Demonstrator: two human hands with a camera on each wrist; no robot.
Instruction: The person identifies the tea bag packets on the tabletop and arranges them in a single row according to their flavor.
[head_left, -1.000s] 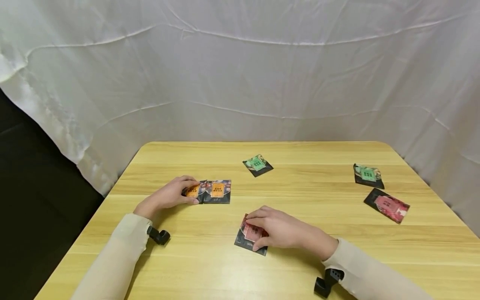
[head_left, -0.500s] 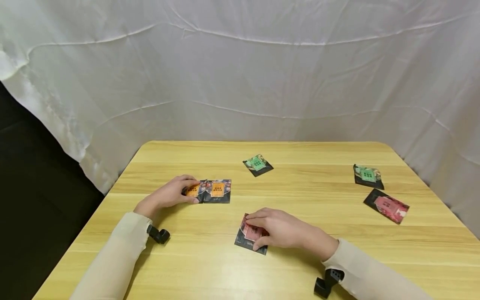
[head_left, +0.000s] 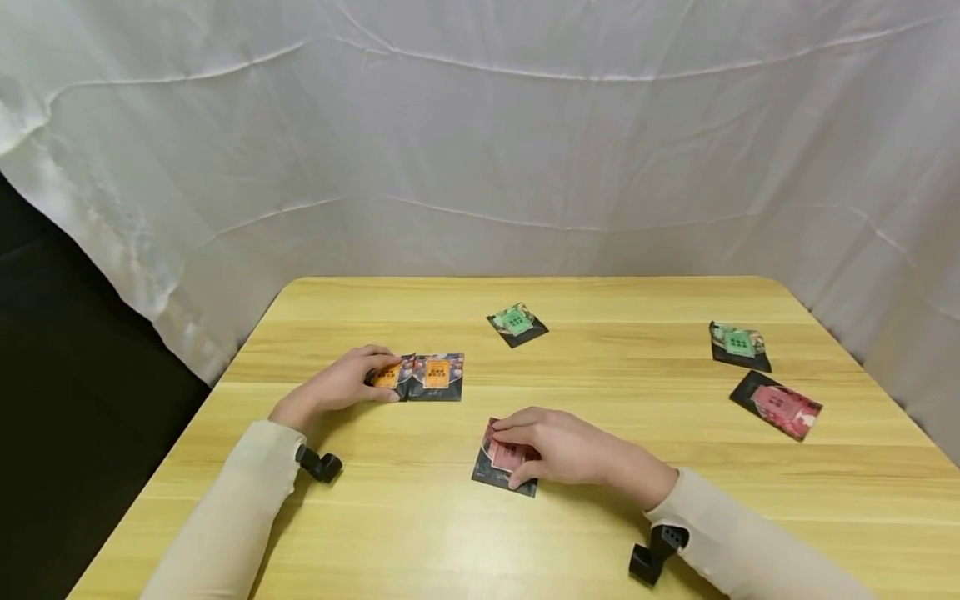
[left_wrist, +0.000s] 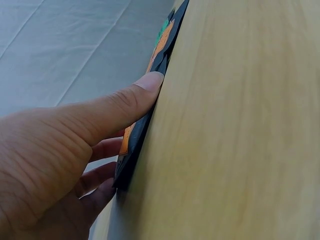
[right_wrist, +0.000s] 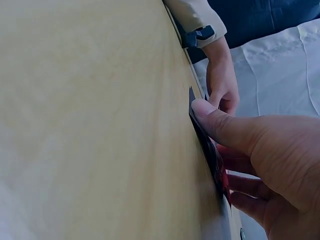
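Note:
My left hand (head_left: 341, 382) holds a small flat packet with an orange label (head_left: 387, 377), thumb on its near edge and fingers at its left and far side. A second orange-labelled packet (head_left: 437, 375) lies against its right edge. Nearer to me, my right hand (head_left: 570, 447) grips a black packet with a red label (head_left: 491, 468) between thumb and fingers, covering its right part. In the right wrist view the thumb (right_wrist: 204, 107) lies on one edge of that red packet, with the other fingers beyond it. Both held packets are low at the tabletop.
A green-labelled packet (head_left: 517, 323) lies at the back middle of the wooden table (head_left: 615, 367). Far right are another green packet (head_left: 739, 346) and a red packet (head_left: 777, 404), close together. A pale curtain (head_left: 525, 150) hangs behind the table.
The head view has tilted slightly, so the whole scene sits a little higher. Both hands and the packets keep their places on the table.

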